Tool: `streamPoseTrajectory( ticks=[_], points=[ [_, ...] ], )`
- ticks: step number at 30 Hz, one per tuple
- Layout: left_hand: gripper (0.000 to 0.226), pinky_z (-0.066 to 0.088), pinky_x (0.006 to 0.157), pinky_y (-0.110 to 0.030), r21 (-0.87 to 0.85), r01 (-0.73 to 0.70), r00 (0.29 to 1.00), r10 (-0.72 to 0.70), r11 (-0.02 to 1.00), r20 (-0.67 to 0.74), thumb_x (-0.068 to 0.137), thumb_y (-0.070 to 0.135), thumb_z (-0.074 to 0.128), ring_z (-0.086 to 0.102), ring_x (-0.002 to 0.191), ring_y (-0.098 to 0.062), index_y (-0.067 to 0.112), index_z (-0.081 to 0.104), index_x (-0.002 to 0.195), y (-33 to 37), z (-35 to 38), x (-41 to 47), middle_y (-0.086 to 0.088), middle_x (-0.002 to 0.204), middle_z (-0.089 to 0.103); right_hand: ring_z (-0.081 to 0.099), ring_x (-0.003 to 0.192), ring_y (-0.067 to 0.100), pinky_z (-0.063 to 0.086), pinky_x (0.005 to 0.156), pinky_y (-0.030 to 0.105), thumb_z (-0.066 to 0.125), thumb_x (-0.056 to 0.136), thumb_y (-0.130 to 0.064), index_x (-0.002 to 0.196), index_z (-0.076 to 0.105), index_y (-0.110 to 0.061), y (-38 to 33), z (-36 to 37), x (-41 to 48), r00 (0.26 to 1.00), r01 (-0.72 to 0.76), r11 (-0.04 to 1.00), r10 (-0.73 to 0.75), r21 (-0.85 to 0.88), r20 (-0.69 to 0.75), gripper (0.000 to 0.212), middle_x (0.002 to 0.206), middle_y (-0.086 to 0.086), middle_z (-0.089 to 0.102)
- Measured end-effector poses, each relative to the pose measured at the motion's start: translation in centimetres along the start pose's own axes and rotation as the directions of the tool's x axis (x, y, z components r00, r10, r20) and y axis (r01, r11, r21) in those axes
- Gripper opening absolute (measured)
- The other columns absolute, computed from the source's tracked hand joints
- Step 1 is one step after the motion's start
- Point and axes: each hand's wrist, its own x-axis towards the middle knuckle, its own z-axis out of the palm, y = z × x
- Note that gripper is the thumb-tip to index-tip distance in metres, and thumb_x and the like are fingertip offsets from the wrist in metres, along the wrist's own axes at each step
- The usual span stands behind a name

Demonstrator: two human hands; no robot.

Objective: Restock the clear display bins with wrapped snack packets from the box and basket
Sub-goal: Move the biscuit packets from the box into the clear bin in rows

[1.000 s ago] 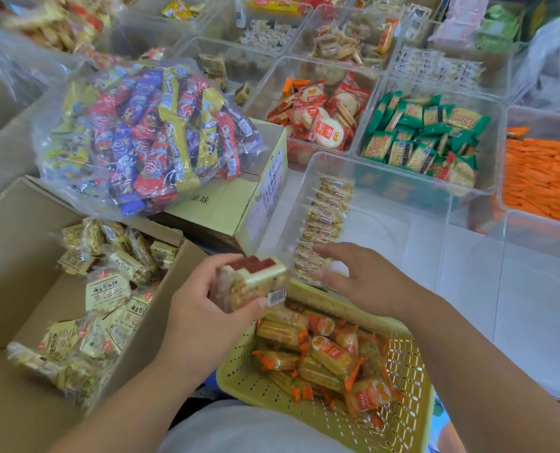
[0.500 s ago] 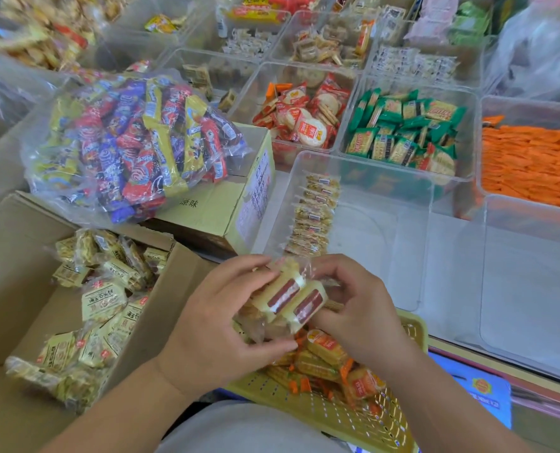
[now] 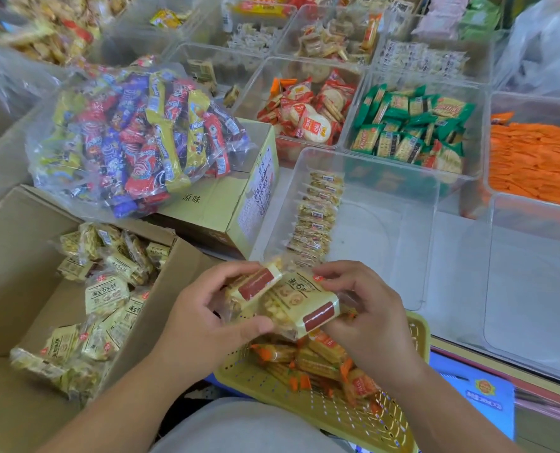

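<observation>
Both hands are busy: your left hand (image 3: 203,325) curls round one cream packet (image 3: 255,284) with a red-brown stripe, and your right hand (image 3: 370,322) pinches a second cream packet (image 3: 305,305) pressed against it. The pair hovers over the far edge of the yellow basket (image 3: 337,416), where orange-wrapped packets (image 3: 321,354) lie heaped. That is just short of the clear bin (image 3: 386,223), which holds one row of packets (image 3: 318,217) along its left wall. Loose cream packets (image 3: 108,295) fill the cardboard box (image 3: 20,256) on your left. The held wrappers' print is too blurred to read; the closed carton (image 3: 213,207) behind reads "原味".
</observation>
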Motion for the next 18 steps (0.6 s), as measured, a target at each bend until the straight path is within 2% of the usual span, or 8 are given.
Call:
streamPoseTrajectory(
  ticks=[3,5,7,9,11,14,15,18],
  points=[
    [0.04,0.057,0.084,-0.021,-0.039,0.097,0.989,-0.1,0.995,-0.107,0.072,0.044,0.089,0.072,0.102,-0.012,0.042,0.073,0.11,-0.1,0.3,0.1,0.004,0.111,0.076,0.067,0.115,0.015,0.059,0.089,0.036,0.086,0.07,0.002,0.097,0.064,-0.029,-0.2,-0.1,-0.1,0.999,-0.047,0.998,0.046,0.031,0.002,0.047,0.117,-0.014,0.069],
    [0.032,0.055,0.083,-0.018,-0.093,0.176,0.975,-0.186,0.98,-0.118,0.076,0.029,0.085,0.073,0.099,-0.01,0.039,0.076,0.105,-0.2,0.5,0.3,0.003,0.108,0.077,0.067,0.111,0.014,0.056,0.089,0.031,0.09,0.07,-0.007,0.097,0.067,-0.031,-0.4,-0.3,0.1,1.0,-0.029,0.999,0.029,-0.027,-0.005,0.043,0.112,-0.014,0.07],
    [0.032,0.057,0.079,-0.022,-0.149,0.239,0.959,-0.258,0.959,-0.12,0.077,0.026,0.088,0.074,0.096,-0.01,0.039,0.077,0.104,-0.3,0.8,0.5,0.003,0.105,0.078,0.066,0.105,0.014,0.05,0.089,0.021,0.089,0.071,-0.027,0.096,0.068,-0.033,-0.4,-0.9,0.6,0.996,-0.058,0.997,0.054,-0.056,-0.067,0.033,0.104,-0.013,0.069],
    [0.026,0.059,0.081,-0.03,-0.221,0.292,0.935,-0.327,0.931,-0.139,0.078,0.032,0.081,0.075,0.096,-0.015,0.04,0.077,0.102,-0.3,1.0,0.7,0.001,0.104,0.079,0.067,0.098,0.013,0.048,0.085,0.017,0.084,0.074,-0.037,0.094,0.067,-0.038,0.2,-1.9,1.5,0.98,-0.13,0.992,0.128,-0.001,-0.153,0.027,0.099,-0.011,0.069],
    [0.023,0.06,0.087,-0.044,-0.307,0.339,0.909,-0.394,0.889,-0.135,0.08,0.035,0.079,0.076,0.099,-0.024,0.035,0.077,0.103,-0.7,1.0,0.9,-0.005,0.106,0.079,0.067,0.093,0.008,0.049,0.081,0.015,0.084,0.079,-0.031,0.095,0.065,-0.045,1.6,-3.3,3.0,0.961,-0.161,0.987,0.156,-0.003,-0.23,0.029,0.099,-0.011,0.067],
    [0.025,0.059,0.088,-0.047,-0.359,0.378,0.887,-0.445,0.853,-0.124,0.083,0.033,0.078,0.075,0.102,-0.029,0.031,0.077,0.108,-1.2,1.1,0.8,-0.01,0.111,0.078,0.058,0.092,-0.004,0.044,0.078,0.006,0.08,0.086,-0.023,0.099,0.062,-0.04,5.0,-5.6,5.5,0.956,-0.229,0.941,0.169,-0.248,-0.242,0.028,0.101,-0.014,0.06],
    [0.027,0.06,0.085,-0.046,-0.369,0.384,0.884,-0.452,0.847,-0.117,0.082,0.033,0.075,0.075,0.102,-0.029,0.031,0.077,0.109,-1.3,1.2,0.7,-0.011,0.112,0.078,0.056,0.089,-0.002,0.042,0.074,0.008,0.078,0.087,-0.025,0.102,0.063,-0.035,6.3,-6.1,6.2,0.957,-0.262,0.897,0.196,-0.355,-0.213,0.023,0.101,-0.011,0.06],
    [0.036,0.057,0.087,-0.047,-0.377,0.412,0.878,-0.472,0.83,-0.08,0.083,0.035,0.077,0.074,0.106,-0.029,0.034,0.073,0.119,-1.4,1.5,0.6,-0.007,0.117,0.077,0.055,0.086,0.018,0.041,0.068,0.029,0.071,0.091,-0.03,0.111,0.064,-0.025,10.0,-6.5,8.0,0.946,-0.31,0.736,0.303,-0.602,-0.116,0.021,0.101,-0.001,0.062]
  ],
)
